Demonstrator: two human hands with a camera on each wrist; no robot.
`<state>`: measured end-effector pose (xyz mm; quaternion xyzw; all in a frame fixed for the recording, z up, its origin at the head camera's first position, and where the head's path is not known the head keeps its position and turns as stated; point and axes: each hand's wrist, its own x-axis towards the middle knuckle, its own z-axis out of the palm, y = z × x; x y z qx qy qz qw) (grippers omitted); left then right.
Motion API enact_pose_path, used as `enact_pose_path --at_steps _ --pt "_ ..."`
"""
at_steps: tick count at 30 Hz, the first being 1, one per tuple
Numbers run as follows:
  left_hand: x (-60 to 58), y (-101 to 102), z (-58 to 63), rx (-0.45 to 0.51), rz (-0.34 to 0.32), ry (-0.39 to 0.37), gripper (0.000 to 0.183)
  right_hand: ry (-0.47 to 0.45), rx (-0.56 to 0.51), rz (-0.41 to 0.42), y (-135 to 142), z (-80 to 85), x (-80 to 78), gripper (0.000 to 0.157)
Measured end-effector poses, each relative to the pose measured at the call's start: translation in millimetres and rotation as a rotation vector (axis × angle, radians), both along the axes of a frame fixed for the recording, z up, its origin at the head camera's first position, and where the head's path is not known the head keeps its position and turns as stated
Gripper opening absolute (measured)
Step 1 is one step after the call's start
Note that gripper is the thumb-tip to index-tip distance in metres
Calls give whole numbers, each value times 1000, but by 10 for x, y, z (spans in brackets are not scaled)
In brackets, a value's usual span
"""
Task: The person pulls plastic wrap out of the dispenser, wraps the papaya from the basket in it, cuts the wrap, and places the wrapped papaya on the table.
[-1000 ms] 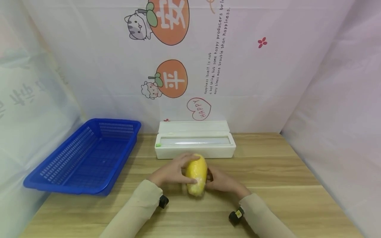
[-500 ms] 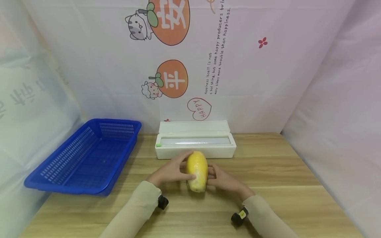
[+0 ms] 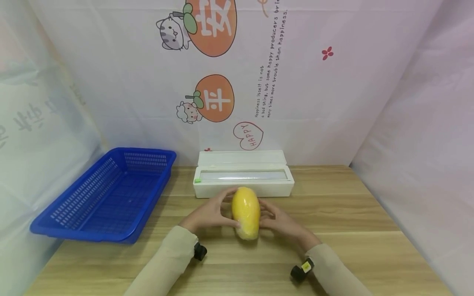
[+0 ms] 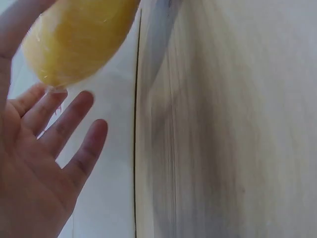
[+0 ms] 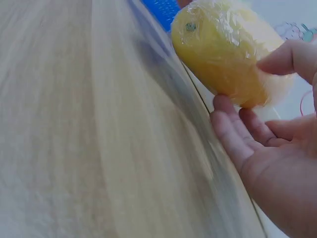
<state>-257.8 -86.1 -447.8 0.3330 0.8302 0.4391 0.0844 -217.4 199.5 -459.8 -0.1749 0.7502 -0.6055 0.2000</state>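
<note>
A yellow mango (image 3: pixel 246 211), wrapped in clear cling film, is held up between both hands over the middle of the table. On its left side the left hand (image 3: pixel 209 211) holds it with thumb and fingertips, the other fingers spread in the left wrist view. From the right, the right hand (image 3: pixel 279 224) grips it, thumb on one side and fingertips beneath, as the right wrist view shows. The film on the mango (image 5: pixel 223 59) is wrinkled and shiny, and a small dark stem spot shows at one end. Behind stands a white cling film dispenser (image 3: pixel 242 189), lid raised.
A blue plastic basket (image 3: pixel 148 236) with slotted sides stands at the left of the wooden table (image 3: pixel 333 242). A printed white cloth (image 3: pixel 303 90) hangs behind and along both sides. The dispenser has a green slider (image 3: pixel 198 180) at its left end.
The mango has turned slightly between the hands, its upper end moving up a little. The fingers of both hands have shifted around it; the right wrist has moved slightly right. Basket and dispenser stay put.
</note>
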Motion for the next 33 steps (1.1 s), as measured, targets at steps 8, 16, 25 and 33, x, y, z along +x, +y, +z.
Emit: enact_pose_path --at_steps 8,16,25,33 --pt "27 -8 -17 -12 45 -9 111 -33 -69 5 34 57 14 68" --pt "32 67 -92 -65 63 11 113 26 -31 -4 19 48 -21 70" --pt "-5 145 -93 -52 8 68 107 -12 -19 -36 -21 14 -2 78" --pt "-1 151 -125 -24 8 -69 115 36 86 -167 -133 62 17 86"
